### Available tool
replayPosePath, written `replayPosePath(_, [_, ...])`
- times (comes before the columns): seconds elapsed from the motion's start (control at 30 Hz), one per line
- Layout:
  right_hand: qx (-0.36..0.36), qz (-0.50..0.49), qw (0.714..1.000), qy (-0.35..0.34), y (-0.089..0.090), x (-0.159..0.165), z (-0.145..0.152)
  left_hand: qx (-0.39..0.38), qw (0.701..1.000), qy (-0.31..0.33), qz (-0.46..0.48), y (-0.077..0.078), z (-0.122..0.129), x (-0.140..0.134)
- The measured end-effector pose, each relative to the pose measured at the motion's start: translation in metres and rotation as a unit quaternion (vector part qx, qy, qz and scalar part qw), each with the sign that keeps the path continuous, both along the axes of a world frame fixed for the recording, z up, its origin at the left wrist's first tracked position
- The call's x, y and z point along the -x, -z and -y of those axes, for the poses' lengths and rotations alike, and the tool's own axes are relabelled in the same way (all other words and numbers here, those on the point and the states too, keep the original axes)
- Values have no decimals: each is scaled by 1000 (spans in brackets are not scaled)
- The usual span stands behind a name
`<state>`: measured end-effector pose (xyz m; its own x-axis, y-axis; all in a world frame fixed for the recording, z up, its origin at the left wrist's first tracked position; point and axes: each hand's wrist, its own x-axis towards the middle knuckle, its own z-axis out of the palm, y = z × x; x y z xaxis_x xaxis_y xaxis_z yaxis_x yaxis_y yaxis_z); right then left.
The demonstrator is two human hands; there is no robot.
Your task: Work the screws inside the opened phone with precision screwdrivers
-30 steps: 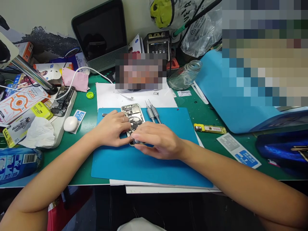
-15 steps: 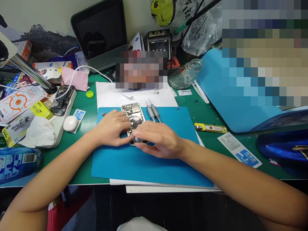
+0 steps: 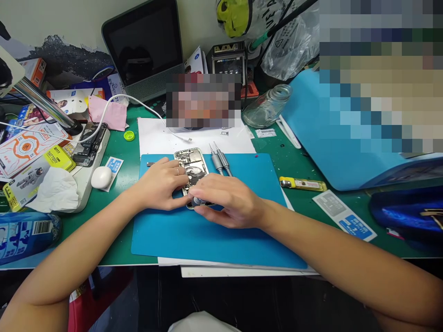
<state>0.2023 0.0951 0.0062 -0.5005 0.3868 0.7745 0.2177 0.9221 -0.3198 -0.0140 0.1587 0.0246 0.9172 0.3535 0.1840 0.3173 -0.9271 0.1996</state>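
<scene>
An opened smartphone (image 3: 195, 159) lies on the blue mat (image 3: 207, 244), its metal plates and inner parts bare. My left hand (image 3: 164, 184), a ring on one finger, grips the phone's left side with bent fingers, its thumb stretched toward the lower end. Over that lower end, my right hand (image 3: 230, 198) closes its fingers round a small screwdriver (image 3: 198, 201). Only the round grey top of this tool shows; its tip is hidden. Just beyond the right hand lie two grey screwdrivers (image 3: 220, 159), side by side. A thin metal tool (image 3: 150, 164) pokes out beyond the left hand.
A yellow box cutter (image 3: 302, 184) and a sticker card (image 3: 344, 215) lie to the right. Behind the mat are a white cable (image 3: 152, 110) and a tilted glass jar (image 3: 266, 108). Boxes, a white earbud case (image 3: 101, 177) and crumpled tissue (image 3: 57, 189) crowd the left.
My right hand has shifted very slightly over the phone's lower end, still closed round the screwdriver. The left hand and the phone stay put.
</scene>
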Motion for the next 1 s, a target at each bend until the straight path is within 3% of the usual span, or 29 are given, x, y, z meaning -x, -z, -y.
replayPosePath(1.0, [12,-5,999,-29,1,0,-1,-5,1000,-1,-14,1,-1,-1])
